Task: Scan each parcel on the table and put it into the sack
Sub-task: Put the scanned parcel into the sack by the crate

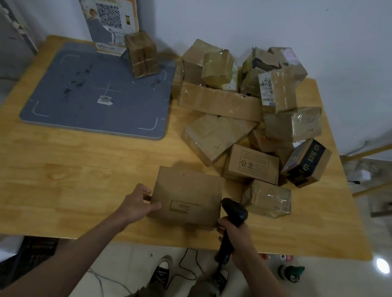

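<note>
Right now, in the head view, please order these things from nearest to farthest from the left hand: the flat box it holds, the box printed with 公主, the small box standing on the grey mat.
1. The flat box, gripped by the left hand at its left edge.
2. The box printed with 公主, farther back and to the right, in the pile.
3. The small box, at the far edge of the grey mat.

- I see bare bench on my left, between the near edge and the grey pad: open passage.
- On my right the parcel heap blocks the far right half.
- The taped parcel stands on the pad's far corner.
- The flat box sits just beside the heap's nearest parcel.
</note>
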